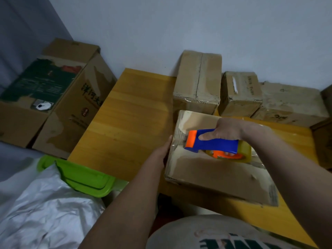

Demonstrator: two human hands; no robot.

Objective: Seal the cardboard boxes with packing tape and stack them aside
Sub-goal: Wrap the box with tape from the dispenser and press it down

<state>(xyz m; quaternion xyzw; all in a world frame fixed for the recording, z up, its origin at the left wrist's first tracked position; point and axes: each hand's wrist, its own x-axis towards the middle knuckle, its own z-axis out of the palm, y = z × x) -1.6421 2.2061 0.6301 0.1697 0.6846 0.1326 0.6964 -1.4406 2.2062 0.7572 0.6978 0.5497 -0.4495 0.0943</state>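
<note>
Head view looks down on a yellow wooden worktop (125,112) pushed against a pale, bare wall (179,24) that fills the upper part of the frame. At centre right, a flat cardboard box (215,173) lies on the worktop near its front edge. The right hand (226,131) grips a blue and orange tape dispenser (212,141), its fingers (206,137) wrapped over the handle, with the orange nose pressed to the box's left edge and a roll of clear tape (242,155) at its rear. The left hand (166,150) rests flat against the box's left side, fingers straight.

Along the wall at upper right, three more cardboard boxes stand on the worktop: a tall box (197,81) with a taped seam, a smaller box (240,94) just beside it, and a low wide box (294,103) at the far right.

At left, off the worktop, a large open carton (53,97) with printed lettering holds a dark green package (36,81). At lower left, a green plastic lid (80,177) lies beside crumpled silver sheeting (45,212).
</note>
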